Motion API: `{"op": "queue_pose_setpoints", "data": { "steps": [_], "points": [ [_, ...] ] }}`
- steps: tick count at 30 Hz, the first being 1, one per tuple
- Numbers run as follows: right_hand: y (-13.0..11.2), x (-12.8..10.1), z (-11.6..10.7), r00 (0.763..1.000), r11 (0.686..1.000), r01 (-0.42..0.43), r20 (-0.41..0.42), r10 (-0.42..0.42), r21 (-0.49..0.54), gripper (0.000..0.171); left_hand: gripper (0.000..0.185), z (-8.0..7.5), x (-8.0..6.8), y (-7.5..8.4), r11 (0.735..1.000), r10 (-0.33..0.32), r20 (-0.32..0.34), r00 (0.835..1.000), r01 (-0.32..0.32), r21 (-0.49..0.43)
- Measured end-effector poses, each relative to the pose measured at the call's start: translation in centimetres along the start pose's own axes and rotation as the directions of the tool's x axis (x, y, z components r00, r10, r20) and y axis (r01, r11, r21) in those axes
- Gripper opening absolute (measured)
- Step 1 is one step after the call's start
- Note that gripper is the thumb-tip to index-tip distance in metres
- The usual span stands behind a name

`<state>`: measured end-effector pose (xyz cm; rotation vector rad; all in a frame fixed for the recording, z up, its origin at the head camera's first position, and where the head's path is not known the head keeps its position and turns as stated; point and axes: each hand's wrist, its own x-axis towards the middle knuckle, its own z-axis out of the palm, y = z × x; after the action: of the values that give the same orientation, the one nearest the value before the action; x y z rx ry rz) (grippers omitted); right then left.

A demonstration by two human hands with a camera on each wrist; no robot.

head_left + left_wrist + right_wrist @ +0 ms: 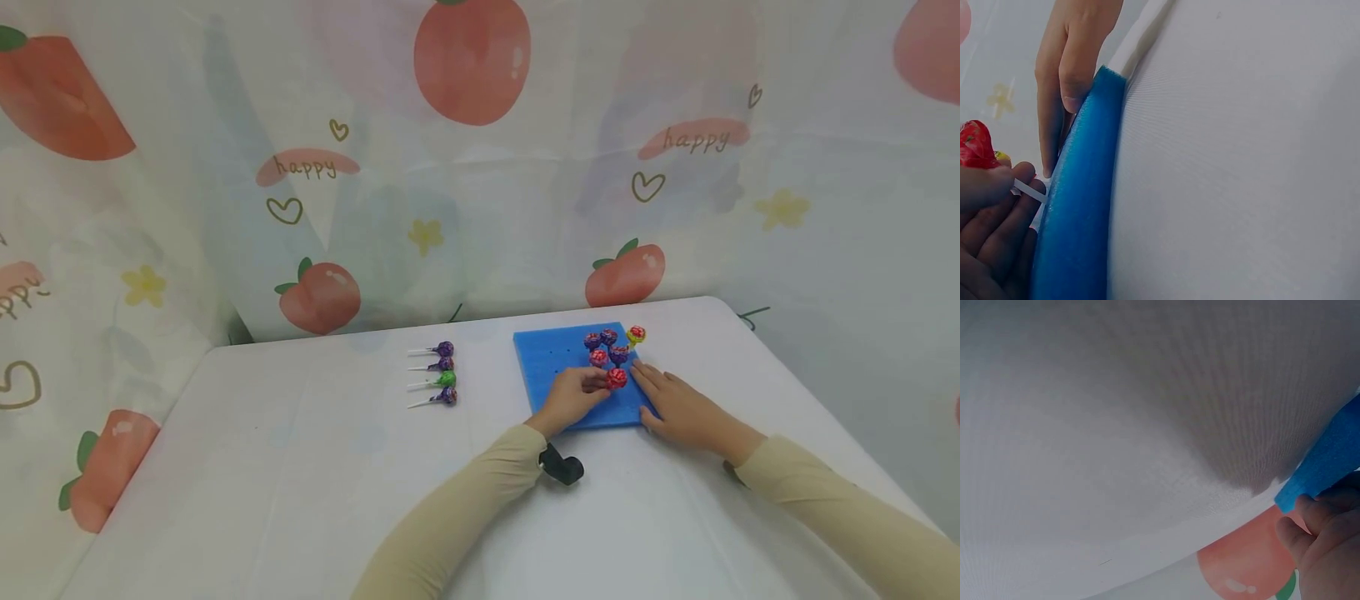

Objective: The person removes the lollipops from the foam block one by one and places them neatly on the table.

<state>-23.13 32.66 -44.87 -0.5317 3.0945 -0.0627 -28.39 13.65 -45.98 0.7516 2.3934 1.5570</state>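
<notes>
A blue foam board (547, 367) lies on the white table, with several wrapped lollipops (609, 342) standing in its far right part. My left hand (573, 393) pinches the white stick (1029, 190) of a red lollipop (617, 377) over the board's near right area; its red head (975, 145) shows in the left wrist view. My right hand (671, 402) lies flat with straight fingers on the board's right edge (1082, 187), its fingertips (1300, 519) against the foam corner (1329, 459).
Several lollipops, purple ones and a green one (446, 378), lie in a column on the table left of the board. A small black object (562, 467) sits by my left wrist. A peach-print curtain (465, 167) hangs behind the table.
</notes>
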Motion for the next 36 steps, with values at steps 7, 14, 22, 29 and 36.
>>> {"op": "queue_pose_setpoints", "data": {
  "steps": [7, 14, 22, 29, 36],
  "points": [
    [0.0, 0.0, 0.0, 1.000, 1.000, -0.002, 0.005, 0.002, 0.001, 0.067, 0.020, 0.1, -0.1, 0.1, 0.997, 0.029, -0.036, 0.999, -0.027, 0.067],
    [0.0, -0.1, 0.1, 1.000, 1.000, -0.006, 0.003, 0.006, 0.005, 0.068, 0.020, 0.1, -0.3, 0.1, 0.999, 0.046, -0.060, 0.997, -0.047, -0.002],
    [-0.1, 0.0, -0.1, 1.000, 1.000, -0.010, 0.013, 0.010, 0.006, 0.067, 0.022, -0.4, -0.5, 1.0, 0.985, 0.050, -0.066, 0.997, -0.060, -0.163],
    [0.1, 0.0, 0.0, 1.000, 1.000, -0.007, 0.023, 0.006, 0.014, 0.069, 0.027, -2.3, -1.7, 2.4, 0.975, 0.063, -0.023, 0.998, -0.066, -0.213],
    [0.1, 0.1, 0.0, 1.000, 1.000, -0.007, 0.028, 0.007, 0.018, 0.070, 0.025, -5.5, -3.3, 2.8, 0.985, 0.067, 0.013, 0.998, -0.064, -0.161]
  ]
}}
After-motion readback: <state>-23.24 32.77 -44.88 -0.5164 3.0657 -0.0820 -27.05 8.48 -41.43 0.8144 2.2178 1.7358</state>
